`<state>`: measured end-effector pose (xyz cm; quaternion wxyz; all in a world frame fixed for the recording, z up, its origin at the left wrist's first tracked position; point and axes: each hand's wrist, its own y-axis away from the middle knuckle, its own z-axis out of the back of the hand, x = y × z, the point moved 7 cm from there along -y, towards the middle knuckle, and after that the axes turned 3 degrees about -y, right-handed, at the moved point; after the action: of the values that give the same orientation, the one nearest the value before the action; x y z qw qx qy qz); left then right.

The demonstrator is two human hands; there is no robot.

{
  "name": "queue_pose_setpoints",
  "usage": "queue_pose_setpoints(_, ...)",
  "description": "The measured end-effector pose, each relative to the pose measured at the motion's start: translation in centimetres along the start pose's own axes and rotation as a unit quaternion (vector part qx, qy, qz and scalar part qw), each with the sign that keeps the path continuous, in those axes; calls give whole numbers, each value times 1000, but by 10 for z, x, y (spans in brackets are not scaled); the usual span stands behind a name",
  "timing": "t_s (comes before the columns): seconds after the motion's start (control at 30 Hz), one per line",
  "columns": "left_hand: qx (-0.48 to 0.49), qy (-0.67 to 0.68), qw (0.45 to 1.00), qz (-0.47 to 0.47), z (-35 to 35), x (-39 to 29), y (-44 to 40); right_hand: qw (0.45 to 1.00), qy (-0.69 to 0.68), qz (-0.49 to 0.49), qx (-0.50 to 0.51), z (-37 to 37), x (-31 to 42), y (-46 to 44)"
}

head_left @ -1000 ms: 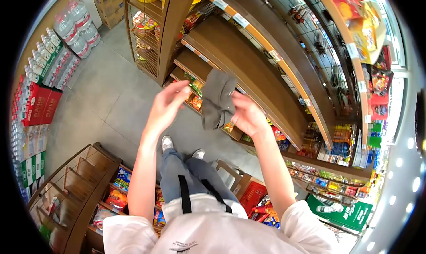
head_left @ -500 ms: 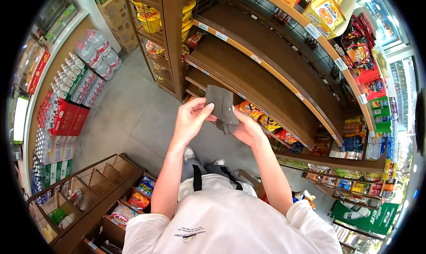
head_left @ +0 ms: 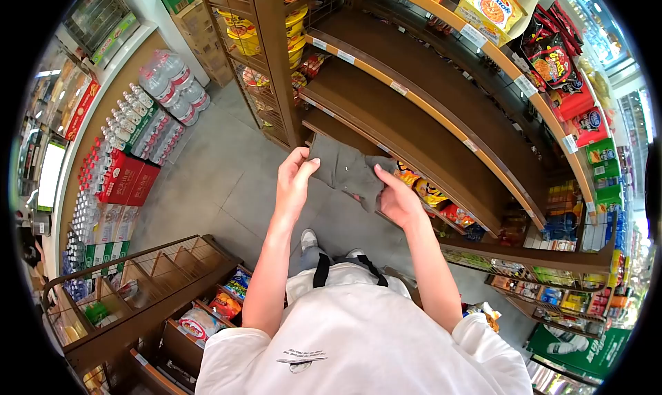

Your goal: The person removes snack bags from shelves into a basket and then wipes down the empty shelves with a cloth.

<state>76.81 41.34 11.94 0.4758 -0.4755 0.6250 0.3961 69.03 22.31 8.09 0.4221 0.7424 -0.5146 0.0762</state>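
A dark grey cloth [head_left: 347,169] is stretched between my two hands, in front of the brown shelves. Its left edge is pinched between thumb and fingers of my left hand [head_left: 294,182]. My right hand [head_left: 400,200] grips the right end, thumb on top and fingers partly hidden behind the fabric. A few small pale specks show on the cloth. Behind it, lower down, yellow snack bags [head_left: 422,188] fill part of the bottom shelf.
A curved brown shelf unit [head_left: 407,122] stands ahead. Yellow noodle tubs [head_left: 239,33] sit on the wire side rack. Large water bottles [head_left: 172,84] and a red carton [head_left: 129,179] stand at left. Near my left elbow is a low rack [head_left: 155,284]; grey floor tiles [head_left: 227,178] lie between.
The cloth, folded up smaller before, is now spread wider. My hands have moved farther apart, and the camera view has shifted slightly.
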Motion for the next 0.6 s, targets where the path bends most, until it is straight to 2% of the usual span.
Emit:
queue_pose_setpoints(0.03,-1,-2,1000,0,0,-1,2,1000,-1,-1,2,3,1,0)
queue_pose_setpoints(0.1,-23,-36,999,15,2,-2,6,984,141,68,-82,13,15,7)
queue_pose_setpoints(0.13,-23,-37,999,15,2,-1,8,970,195,118,-89,10,23,9)
queue_pose_setpoints(0.17,-34,-46,998,25,4,3,9,970,194,118,-89,9,24,9)
queue_pose_setpoints(0.23,-45,-55,997,37,6,7,11,925,313,163,-141,12,35,14)
queue_pose_setpoints(0.27,-47,-64,996,48,8,9,11,916,330,176,-144,10,38,16)
queue_pose_setpoints(0.33,-49,-72,994,60,9,12,11,918,333,156,-151,8,37,20)
queue_pose_setpoints(0.4,-51,-88,994,-28,1,2,13,918,337,136,-158,5,35,23)
queue_pose_setpoints(0.43,-51,-87,995,-26,-6,-6,17,892,400,126,-171,3,36,24)
queue_pose_setpoints(0.47,-55,-156,986,-26,-12,-19,24,861,461,115,-182,3,36,25)
queue_pose_setpoints(0.5,-59,-225,972,-26,-16,-26,28,860,462,113,-183,4,35,25)
queue_pose_setpoints(0.57,-63,-240,967,-53,-13,-18,25,818,529,141,-175,3,35,22)
queue_pose_setpoints(0.6,-95,-189,976,-58,-1,-8,20,817,530,141,-176,13,31,16)
